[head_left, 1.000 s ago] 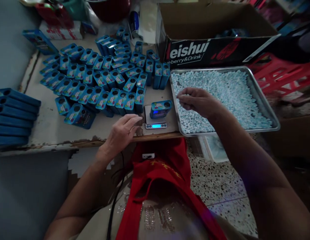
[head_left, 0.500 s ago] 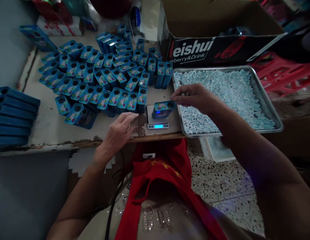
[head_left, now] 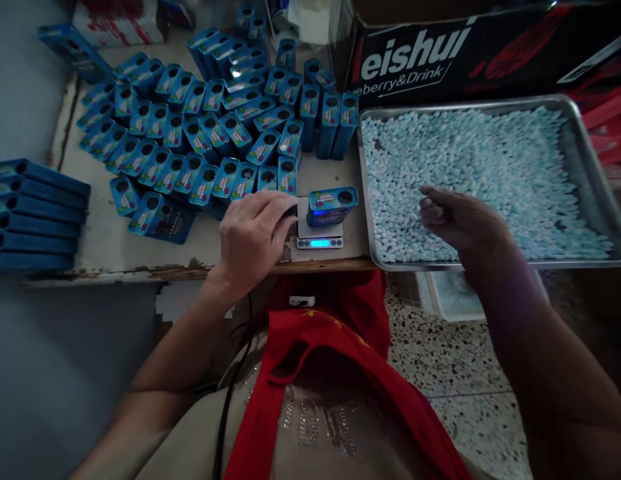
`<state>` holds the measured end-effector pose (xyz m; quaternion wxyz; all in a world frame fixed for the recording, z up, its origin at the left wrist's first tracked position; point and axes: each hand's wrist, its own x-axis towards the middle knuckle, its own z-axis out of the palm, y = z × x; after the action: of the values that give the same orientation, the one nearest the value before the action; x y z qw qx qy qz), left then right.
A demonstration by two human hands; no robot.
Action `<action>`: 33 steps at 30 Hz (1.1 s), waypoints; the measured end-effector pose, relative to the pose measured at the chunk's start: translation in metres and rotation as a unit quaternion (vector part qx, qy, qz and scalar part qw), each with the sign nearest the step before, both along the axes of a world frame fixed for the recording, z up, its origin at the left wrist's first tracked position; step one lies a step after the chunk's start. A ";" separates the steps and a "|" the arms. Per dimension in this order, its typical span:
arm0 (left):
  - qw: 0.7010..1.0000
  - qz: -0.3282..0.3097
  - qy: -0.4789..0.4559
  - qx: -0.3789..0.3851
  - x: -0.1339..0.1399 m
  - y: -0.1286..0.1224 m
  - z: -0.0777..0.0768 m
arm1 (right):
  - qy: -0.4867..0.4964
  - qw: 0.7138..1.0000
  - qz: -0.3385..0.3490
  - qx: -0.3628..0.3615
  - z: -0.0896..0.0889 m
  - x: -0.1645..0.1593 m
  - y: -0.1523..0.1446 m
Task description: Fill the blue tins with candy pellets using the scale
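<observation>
Head camera: the right hand [head_left: 460, 217] is low over the near half of a metal tray [head_left: 415, 267], which is spread with small pale-blue pellets [head_left: 490, 147]. Its fingers are curled in and the thumb is drawn up to them; in this dim light I cannot tell whether pellets are pinched between the tips.

Left of the tray, a small scale [head_left: 320, 233] sits near the front edge of the table [head_left: 105, 247], its display lit but too small to read. On its plate stands a blue container [head_left: 331, 215], upright, the dark round hole in its top facing up, with neither hand on it.

The left hand [head_left: 253, 233] is just left of the scale, fingers loosely bent with a gap to the thumb, gripping nothing that shows. Whether a fingertip touches the scale is hard to judge. Farther left and behind it, many similar blue containers [head_left: 157, 120] stand close together. A printed carton [head_left: 420, 60] is beyond the tray's far rim.

For good handling, I would lift the left fingers clear of the plate, since any touch would likely upset the reading. Small pinches, brought directly above the hole, should spill least, and the narrow container is best left unbumped.
</observation>
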<state>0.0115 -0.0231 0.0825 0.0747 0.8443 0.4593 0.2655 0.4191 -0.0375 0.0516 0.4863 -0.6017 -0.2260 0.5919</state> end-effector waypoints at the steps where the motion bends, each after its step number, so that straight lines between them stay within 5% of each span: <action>1: 1.000 0.023 0.011 0.001 0.003 0.000 0.005 | -0.002 1.000 0.010 0.010 0.000 -0.005 0.002; 7: 0.997 0.031 0.057 -0.036 0.000 0.005 0.016 | 0.004 0.997 0.033 0.074 0.020 -0.044 0.018; 12: 0.997 0.030 0.066 -0.023 0.008 0.009 0.016 | -0.019 0.984 0.136 0.114 0.046 -0.066 0.031; 22: 1.000 0.019 0.021 -0.012 0.025 0.018 0.001 | -0.166 0.927 0.288 0.174 0.073 -0.096 0.046; 30: 0.999 0.013 -0.005 -0.032 0.010 0.020 -0.007 | -0.386 0.814 0.368 0.229 0.081 -0.110 0.058; 33: 1.000 0.008 -0.011 -0.023 0.007 0.021 -0.008 | -0.386 0.808 0.381 0.229 0.081 -0.110 0.060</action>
<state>0.0186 -0.0021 0.0746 0.0970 0.8357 0.4712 0.2651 0.3089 0.0221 0.1322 0.2187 -0.5173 -0.7352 0.3796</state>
